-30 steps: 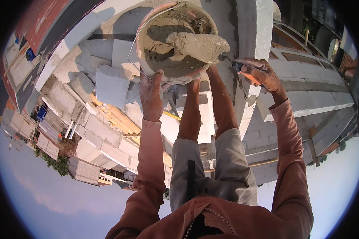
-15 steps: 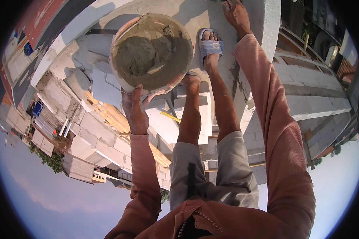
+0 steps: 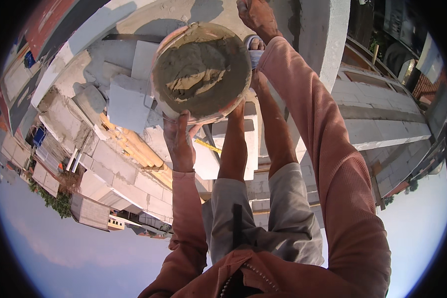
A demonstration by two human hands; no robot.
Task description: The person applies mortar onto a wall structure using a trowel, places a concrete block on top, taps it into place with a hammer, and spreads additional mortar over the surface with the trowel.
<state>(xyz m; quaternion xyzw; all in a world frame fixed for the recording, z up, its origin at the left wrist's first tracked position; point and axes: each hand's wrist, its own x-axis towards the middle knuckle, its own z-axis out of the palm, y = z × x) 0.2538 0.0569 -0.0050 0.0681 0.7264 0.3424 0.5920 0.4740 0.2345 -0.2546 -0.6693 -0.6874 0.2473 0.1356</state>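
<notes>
The left hand (image 3: 180,145) grips the near rim of a round bucket (image 3: 214,118), thumb hooked over the edge; the fingers beneath are mostly hidden. The right hand (image 3: 259,21) reaches past the bucket to the far right, its fingers curled but cut off by the picture's edge, so I cannot tell whether they close on anything. The bucket sits far of the legs, left of the right forearm, its wire handle (image 3: 146,99) slack on the left side.

Inside is grey wet mortar (image 3: 203,62), its surface lumpy with a raised ridge. It looks already mixed and, I judge, partly worked; plenty remains, so the job seems well short of finished. Where any mortar has been spread by the right hand does not show.

Around the bucket: a sandalled foot (image 3: 255,57) just to its right, pale slabs (image 3: 126,102) to its left, wooden poles (image 3: 134,144) nearer, and a pale block wall (image 3: 370,99) well to the right.
</notes>
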